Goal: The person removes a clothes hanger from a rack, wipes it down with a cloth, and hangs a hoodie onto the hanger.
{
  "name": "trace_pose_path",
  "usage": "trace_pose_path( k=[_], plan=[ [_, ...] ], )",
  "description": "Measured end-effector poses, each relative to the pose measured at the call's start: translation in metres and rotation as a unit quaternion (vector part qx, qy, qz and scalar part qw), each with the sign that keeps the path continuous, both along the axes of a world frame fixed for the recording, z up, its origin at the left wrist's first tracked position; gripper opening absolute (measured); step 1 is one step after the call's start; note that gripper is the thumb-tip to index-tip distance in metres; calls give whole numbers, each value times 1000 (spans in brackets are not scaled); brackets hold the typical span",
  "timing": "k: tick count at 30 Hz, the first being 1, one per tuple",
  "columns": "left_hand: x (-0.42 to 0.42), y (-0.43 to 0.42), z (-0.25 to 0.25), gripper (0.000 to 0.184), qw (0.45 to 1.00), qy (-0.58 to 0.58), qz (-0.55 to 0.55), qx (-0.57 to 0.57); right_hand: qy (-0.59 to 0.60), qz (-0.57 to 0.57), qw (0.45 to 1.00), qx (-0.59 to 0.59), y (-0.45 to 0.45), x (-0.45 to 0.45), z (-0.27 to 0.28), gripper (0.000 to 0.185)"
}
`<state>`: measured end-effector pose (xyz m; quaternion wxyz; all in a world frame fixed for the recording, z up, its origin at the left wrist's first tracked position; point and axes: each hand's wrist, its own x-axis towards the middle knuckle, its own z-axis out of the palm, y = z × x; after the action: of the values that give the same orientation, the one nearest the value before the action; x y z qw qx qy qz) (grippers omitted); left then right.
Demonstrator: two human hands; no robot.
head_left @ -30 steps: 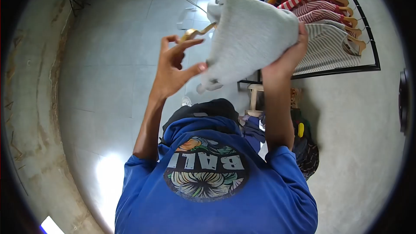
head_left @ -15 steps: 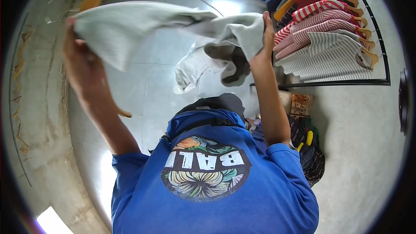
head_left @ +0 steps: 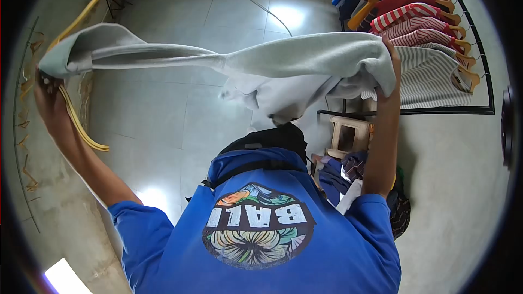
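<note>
A light grey garment (head_left: 305,54) is stretched sideways in the air between my two hands, its middle narrowed and a looser part hanging below. My left hand (head_left: 52,84), far out to the left, grips one end together with a yellowish wooden hanger (head_left: 73,117), whose arms stick out above and below the hand. At the other end my right hand (head_left: 389,65) is closed on the cloth, whose folds hide most of the fingers. This end is in front of the striped shirts on the rack.
A black rack (head_left: 487,71) of shirts on wooden hangers stands at the upper right. Below it are a beige stool (head_left: 348,136) and a pile of clothes (head_left: 332,179). More hangers (head_left: 24,122) hang along the left wall. A tripod (head_left: 111,2) stands at the upper left.
The hands have moved apart, my left hand outward to the left and my right hand to the right. The bunched garment is now drawn out wide, and the hanger has gone left with my left hand.
</note>
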<state>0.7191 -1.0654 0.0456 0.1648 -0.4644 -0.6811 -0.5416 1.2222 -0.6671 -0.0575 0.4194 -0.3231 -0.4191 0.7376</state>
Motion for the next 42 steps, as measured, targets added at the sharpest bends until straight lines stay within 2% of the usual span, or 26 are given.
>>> trace_pose_path(
  k=[2, 4, 5, 6, 9, 10, 14, 15, 16, 17, 18, 20, 21, 22, 23, 25, 26, 28, 29, 32, 34, 36, 38, 39, 40, 42],
  plan=[
    [0, 8, 26, 43, 999, -52, 10, 4, -42, -24, 999, 8, 1, 5, -1, 37],
    [7, 29, 50, 44, 994, -105, 16, 5, 49, 68, 996, -8, 15, 9, -11, 36],
    [20, 43, 56, 40, 999, 36, 8, -8, 92, 113, 989, -19, 20, 11, -17, 36],
    [27, 58, 70, 38, 994, 108, 2, -18, 90, 112, 989, -22, 25, 12, -19, 36],
    [39, 102, 132, 26, 955, 294, -26, -2, 87, -13, 996, 22, 43, 12, -26, 36],
    [40, 118, 153, 22, 936, 350, -39, 8, 89, -18, 996, 19, 46, 18, -28, 36],
    [47, 168, 200, 22, 918, 396, -8, -13, 122, -27, 990, 68, 48, 38, -31, 36],
    [45, 173, 207, 22, 920, 392, 0, -22, -48, -112, 964, 235, 32, 31, -33, 37],
    [39, 182, 214, 22, 924, 381, 3, -37, -217, -188, 878, 383, 19, 24, -39, 39],
    [36, 190, 215, 22, 926, 374, 15, -58, -282, -262, 808, 446, 3, 11, -48, 44],
    [31, 193, 215, 22, 929, 361, 22, -77, -283, -295, 782, 472, -21, -14, -63, 56],
    [20, 201, 223, 22, 934, 337, 38, -112, -249, -254, 799, 484, -83, -79, -99, 90],
    [15, 203, 223, 22, 936, 326, 45, -126, -198, -205, 838, 465, -128, -117, -112, 114],
    [8, 206, 224, 22, 938, 314, 49, -141, -187, -131, 873, 431, -161, -156, -146, 125],
    [4, 207, 223, 22, 939, 305, 50, -153, -255, -72, 858, 440, -184, -180, -163, 126],
    [-4, 211, 222, 23, 942, 287, 52, -168, -396, 43, 865, 305, -191, -217, -185, 121],
    [-8, 211, 221, 23, 944, 276, 54, -173, -393, 40, 868, 302, -180, -227, -204, 121],
    [-18, 208, 229, 23, 946, 262, 62, -182, -499, 9, 819, 283, -152, -251, -251, 113],
    [-25, 205, 228, 23, 947, 255, 63, -184, -497, 12, 821, 282, -144, -253, -262, 113],
    [-39, 198, 236, 23, 951, 236, 71, -189, -602, 100, 739, 286, -116, -256, -296, 96],
    [-46, 188, 236, 23, 954, 220, 77, -188, -421, 197, 840, 281, -106, -260, -324, 84],
    [-53, 179, 235, 23, 957, 206, 81, -189, -320, 248, 873, 271, -114, -263, -330, 78],
    [-55, 170, 230, 23, 958, 194, 85, -191, -304, 242, 840, 378, -146, -269, -281, 57],
    [-57, 166, 230, 23, 959, 188, 88, -191, -301, 249, 839, 379, -155, -286, -282, 57],
    [-59, 161, 230, 23, 960, 184, 93, -190, -277, 169, 864, 384, -163, -309, -279, 57],
    [-64, 150, 231, 24, 962, 171, 102, -189, -246, 97, 883, 389, -173, -335, -277, 56]
  ],
)
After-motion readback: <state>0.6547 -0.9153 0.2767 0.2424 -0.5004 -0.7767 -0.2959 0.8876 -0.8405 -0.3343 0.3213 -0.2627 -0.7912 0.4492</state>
